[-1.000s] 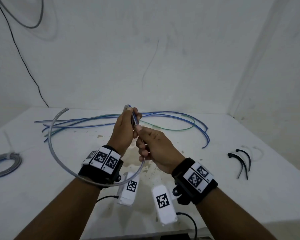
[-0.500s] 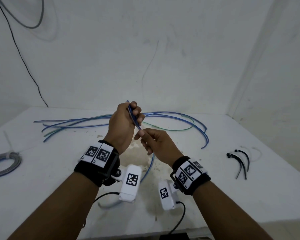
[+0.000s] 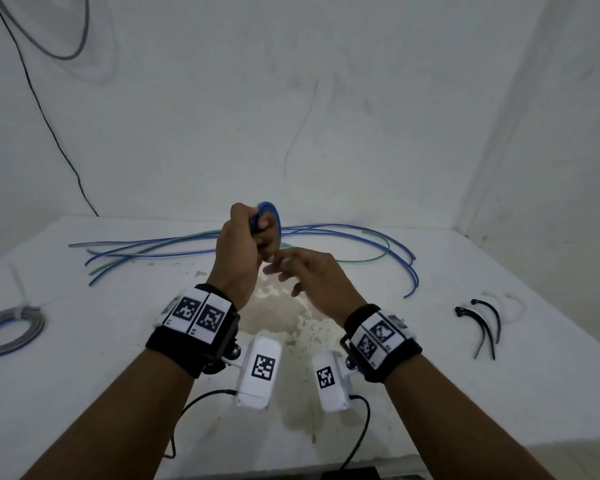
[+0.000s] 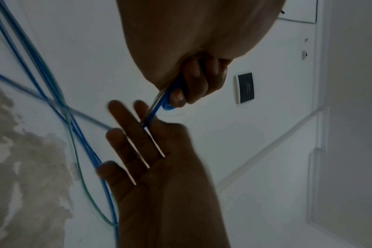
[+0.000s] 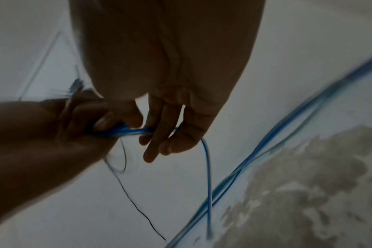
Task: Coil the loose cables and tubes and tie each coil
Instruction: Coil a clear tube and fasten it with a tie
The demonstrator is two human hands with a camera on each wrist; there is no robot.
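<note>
Gripping a tighter blue coil (image 3: 267, 216), left hand (image 3: 243, 251) sits higher.

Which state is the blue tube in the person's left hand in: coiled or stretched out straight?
Coiled. The blue tube sits bunched in small loops inside the left hand, whose fingers curl round it; no tie shows.

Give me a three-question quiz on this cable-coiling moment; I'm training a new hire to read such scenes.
1. True or false: the left hand grips a blue coil.
2. The right hand's fingers are: A straight, B fisted.
3. Where on the table do the black ties lie?

Key: 1 true; 2 A; 3 on its right side, apart from the loose tubes.
</note>
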